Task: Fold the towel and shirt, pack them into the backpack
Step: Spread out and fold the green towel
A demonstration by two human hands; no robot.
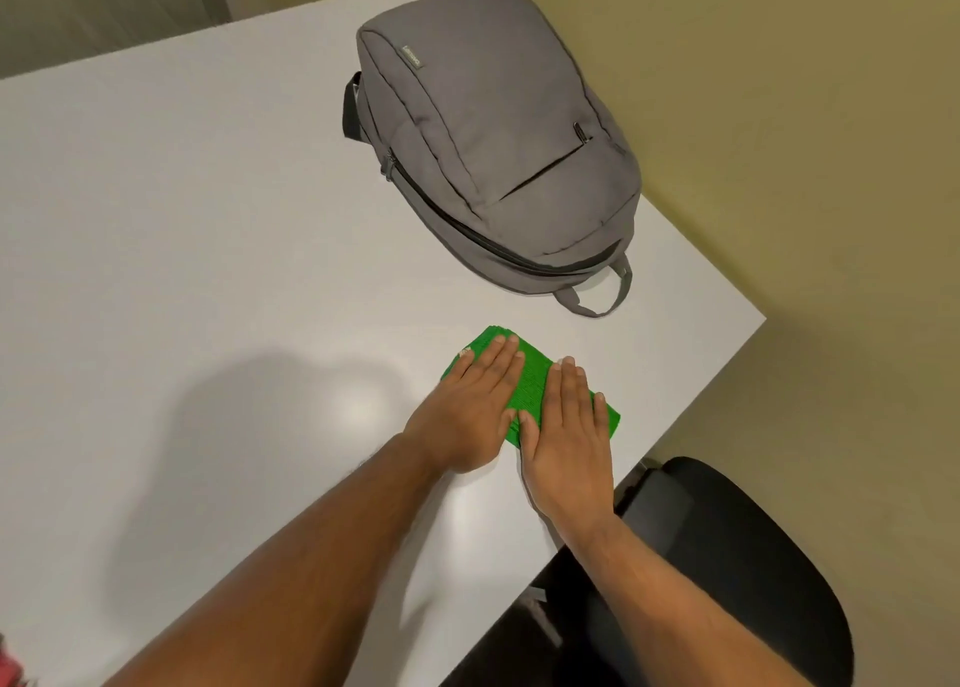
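Observation:
A small green towel [531, 381], folded into a compact rectangle, lies on the white table [208, 271] near its right edge. My left hand [470, 410] presses flat on the towel's left half, fingers straight. Beside it, my right hand [566, 426] presses flat on the right half, fingers straight too. Much of the towel is hidden under both palms. A grey backpack [493, 151] lies flat farther back on the table, front pocket up, its carry handle pointing toward the towel. Its main zipper looks shut. No shirt is clearly in view.
A black chair seat [727, 572] sits below the table's right corner. The table's right edge runs close to my right hand. A bit of pinkish-red material [8, 660] shows at the bottom left corner. A yellowish wall stands on the right.

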